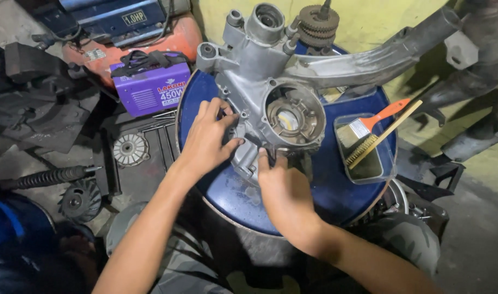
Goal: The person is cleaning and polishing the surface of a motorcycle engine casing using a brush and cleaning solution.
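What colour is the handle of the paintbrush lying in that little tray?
Orange. The paintbrush rests in the clear tray; the head view shows it best.

The left hand (208,136) covers the near-left edge of the engine casing (271,92), and the right hand's (281,188) fingertips vanish under its lower rim. Behind the casing, the orange compressor (145,38) runs off the top edge.

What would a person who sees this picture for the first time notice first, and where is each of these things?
In the middle, a grey metal engine casing lies on a round blue drum top, with the left hand and the right hand both on its near edge. To the right, a clear tray holds an orange-handled brush. At upper left stands a purple box-shaped machine.
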